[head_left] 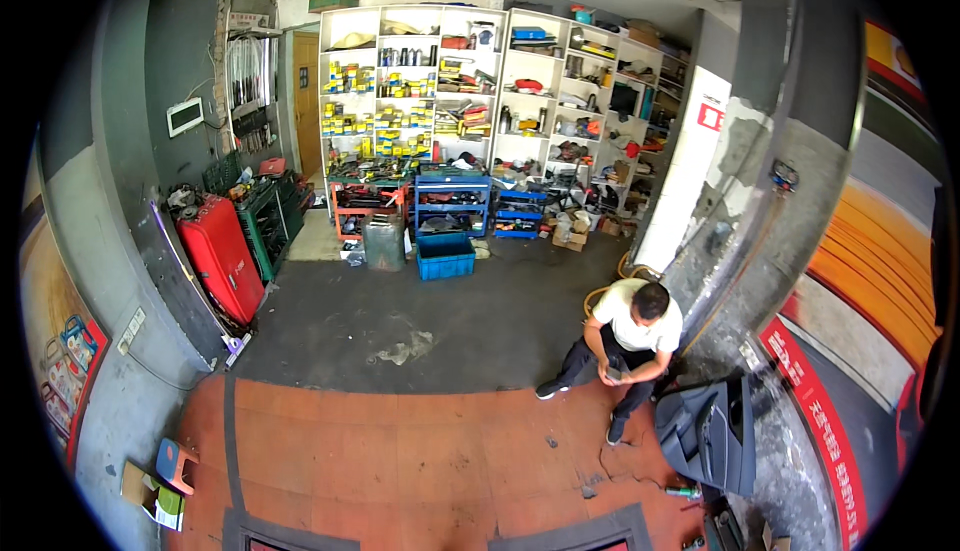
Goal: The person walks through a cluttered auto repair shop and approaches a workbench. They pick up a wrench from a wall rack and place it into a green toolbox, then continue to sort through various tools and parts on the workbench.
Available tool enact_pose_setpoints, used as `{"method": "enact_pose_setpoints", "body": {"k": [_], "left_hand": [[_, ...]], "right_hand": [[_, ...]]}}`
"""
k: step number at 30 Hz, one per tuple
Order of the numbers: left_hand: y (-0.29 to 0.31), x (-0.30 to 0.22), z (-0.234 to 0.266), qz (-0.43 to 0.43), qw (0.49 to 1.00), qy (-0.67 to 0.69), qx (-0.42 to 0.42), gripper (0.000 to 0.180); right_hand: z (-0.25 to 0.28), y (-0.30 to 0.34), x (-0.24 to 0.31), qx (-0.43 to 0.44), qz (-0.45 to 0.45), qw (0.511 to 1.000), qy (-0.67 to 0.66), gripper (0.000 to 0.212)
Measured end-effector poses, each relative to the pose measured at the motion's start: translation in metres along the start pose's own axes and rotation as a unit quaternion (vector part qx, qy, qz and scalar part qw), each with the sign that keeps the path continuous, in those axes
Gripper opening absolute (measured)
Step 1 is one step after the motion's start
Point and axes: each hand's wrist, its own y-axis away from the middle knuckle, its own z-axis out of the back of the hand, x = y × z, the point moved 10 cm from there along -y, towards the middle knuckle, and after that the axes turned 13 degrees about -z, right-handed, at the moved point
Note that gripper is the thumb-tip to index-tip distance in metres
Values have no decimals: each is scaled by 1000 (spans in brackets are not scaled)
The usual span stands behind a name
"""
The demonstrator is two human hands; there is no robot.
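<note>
Neither my left hand nor my right hand shows in the head view, and no forearm of mine comes in from the lower edge. At the right, another person [645, 321] in a white top and dark trousers sits by a pillar, head bent down. That person's two hands meet in front around a small dark object [616, 373], too small to name. Beside them a dark grey car door panel [712, 436] leans at the wall. A green tool [683, 492] lies on the floor below it, near a thin dark cable [632, 477].
White shelves [437, 21] with boxes and parts line the back. Before them stand a blue tool cart [452, 182] and a blue crate [446, 257]. A red cabinet [222, 261] stands left; a small blue-and-orange stool [176, 466] is at the near left. Red tiles [380, 451] cover the near floor.
</note>
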Motion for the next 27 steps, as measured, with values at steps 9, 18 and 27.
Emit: {"method": "enact_pose_setpoints", "body": {"k": [9, 18, 27], "left_hand": [[-302, -256, 193, -179, 970, -114, 121, 32], [-533, -428, 452, -205, 935, -291, -8, 34], [-780, -435, 681, -192, 915, -342, -97, 25]], "right_hand": [[322, -242, 71, -94, 90, 990, 59, 42], [634, -471, 218, 40, 136, 982, 123, 39], [842, -728, 349, -44, 146, 968, 200, 24]]}}
